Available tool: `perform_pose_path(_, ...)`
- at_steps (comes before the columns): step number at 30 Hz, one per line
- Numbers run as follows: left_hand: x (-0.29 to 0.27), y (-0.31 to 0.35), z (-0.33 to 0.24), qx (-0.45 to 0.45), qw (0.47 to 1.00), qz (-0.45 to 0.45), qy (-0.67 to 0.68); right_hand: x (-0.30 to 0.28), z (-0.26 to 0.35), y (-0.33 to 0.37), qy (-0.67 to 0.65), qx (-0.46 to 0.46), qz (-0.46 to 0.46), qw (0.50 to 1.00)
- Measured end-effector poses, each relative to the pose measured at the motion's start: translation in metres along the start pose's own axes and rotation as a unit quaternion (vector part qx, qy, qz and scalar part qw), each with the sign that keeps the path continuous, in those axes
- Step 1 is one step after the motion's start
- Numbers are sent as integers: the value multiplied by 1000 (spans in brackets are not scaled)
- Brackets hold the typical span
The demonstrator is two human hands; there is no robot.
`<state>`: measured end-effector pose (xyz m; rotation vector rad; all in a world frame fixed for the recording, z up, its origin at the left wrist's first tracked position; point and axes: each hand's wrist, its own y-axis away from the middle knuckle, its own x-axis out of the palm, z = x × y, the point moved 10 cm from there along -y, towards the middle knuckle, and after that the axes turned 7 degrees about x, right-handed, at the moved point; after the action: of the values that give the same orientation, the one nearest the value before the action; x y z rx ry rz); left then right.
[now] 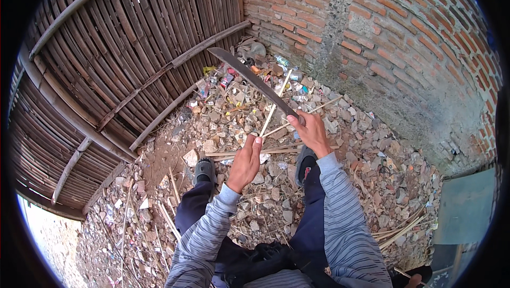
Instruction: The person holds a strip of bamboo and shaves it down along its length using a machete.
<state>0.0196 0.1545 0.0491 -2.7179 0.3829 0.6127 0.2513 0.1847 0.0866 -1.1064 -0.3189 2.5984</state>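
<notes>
My right hand (pixel 312 133) is closed round the handle end of a machete (pixel 256 81). Its long dark blade points up and to the left, over the rubble. In my left hand (pixel 246 163), the fingers and thumb pinch a pale split-bamboo strip (pixel 275 104), which rises away from me and passes behind the blade. A second thin strip (pixel 325 105) slants up to the right from near my left fingertips, passing by my right hand; whether I hold it too, I cannot tell.
Rubble and litter (pixel 249 108) cover the ground. More bamboo strips (pixel 276 151) lie between my shoes, with a bundle (pixel 401 233) at lower right. A bamboo-slat wall (pixel 133 38) stands left, a brick wall (pixel 372 33) right, a grey-green panel (pixel 465 208) at far right.
</notes>
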Motion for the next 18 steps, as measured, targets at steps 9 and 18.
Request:
perform_pose_path(9,0,-2,9,12,1000,7,26,20,23,12,7,-32,19,999)
perform_pose_path(18,0,12,7,199,954,-85,-205,70,55,33,48,-100,94,989)
